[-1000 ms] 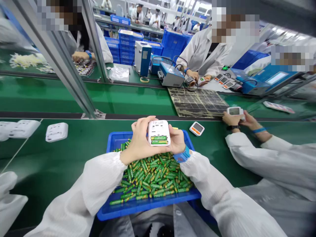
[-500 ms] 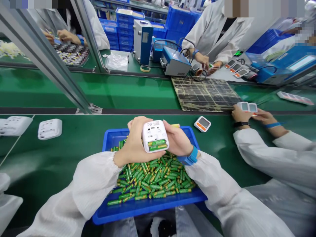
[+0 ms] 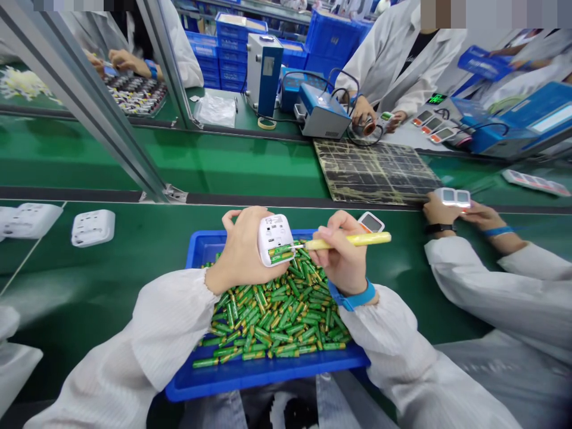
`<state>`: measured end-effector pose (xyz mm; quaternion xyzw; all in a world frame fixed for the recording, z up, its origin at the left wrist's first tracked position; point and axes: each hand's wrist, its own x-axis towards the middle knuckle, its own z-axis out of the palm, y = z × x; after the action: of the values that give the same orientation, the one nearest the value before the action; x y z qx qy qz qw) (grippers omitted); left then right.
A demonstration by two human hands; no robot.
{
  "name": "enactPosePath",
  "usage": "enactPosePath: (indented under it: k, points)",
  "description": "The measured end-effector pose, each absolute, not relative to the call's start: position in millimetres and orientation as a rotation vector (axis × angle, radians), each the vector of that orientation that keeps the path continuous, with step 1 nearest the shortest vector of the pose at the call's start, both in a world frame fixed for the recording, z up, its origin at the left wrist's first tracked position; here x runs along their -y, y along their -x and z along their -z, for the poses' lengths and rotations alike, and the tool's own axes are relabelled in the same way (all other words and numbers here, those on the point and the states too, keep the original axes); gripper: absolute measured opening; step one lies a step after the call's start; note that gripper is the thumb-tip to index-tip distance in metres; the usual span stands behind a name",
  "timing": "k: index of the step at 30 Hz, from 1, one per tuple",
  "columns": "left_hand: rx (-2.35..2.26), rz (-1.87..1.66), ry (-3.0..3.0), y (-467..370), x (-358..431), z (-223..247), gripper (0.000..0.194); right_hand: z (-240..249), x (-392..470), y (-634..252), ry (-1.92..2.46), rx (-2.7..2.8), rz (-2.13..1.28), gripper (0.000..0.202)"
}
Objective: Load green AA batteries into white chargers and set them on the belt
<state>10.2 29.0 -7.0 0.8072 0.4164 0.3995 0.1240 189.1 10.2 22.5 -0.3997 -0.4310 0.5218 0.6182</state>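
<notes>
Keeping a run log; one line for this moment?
left hand: white device; right hand: yellow tool, tip at device; tray: green batteries

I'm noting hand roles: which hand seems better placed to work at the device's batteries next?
Probably the right hand: it grips the yellow tool, its tip at the batteries, while the left hand holds the white device.

Smooth plastic device (image 3: pixel 273 233), glossy batteries (image 3: pixel 268 322), plastic tool handle (image 3: pixel 370 239), metal post (image 3: pixel 100 116)
</notes>
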Motion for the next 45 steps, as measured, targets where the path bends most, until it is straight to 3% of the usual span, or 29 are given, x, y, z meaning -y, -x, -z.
enactPosePath:
  k: [25,28,33,37,40,45]
  points:
    - [-1.261,-0.949,-2.588,-9,-29,4,0.053,-11,0,-180,1.014,1.219,-1.158,0.037]
    - [-1.297,-0.936,-2.677,-8,-31,5,0.051,-8,5,-180,1.061,1.374,-1.003,0.034]
    - [-1.356,-0.811,-2.955,-8,-31,6,0.039,-10,19,-175,1.087,1.841,-0.416,0.032]
    - [-1.267,-0.681,-3.029,-9,-28,5,0.036,-7,14,-173,1.311,2.036,-0.235,0.022]
    - [-1.232,-0.668,-2.925,-9,-27,3,0.039,0,0,-177,1.545,1.932,-0.308,0.019]
    - [-1.187,-0.838,-2.569,-7,-29,3,0.053,-4,-11,-186,1.291,1.262,-0.764,0.031]
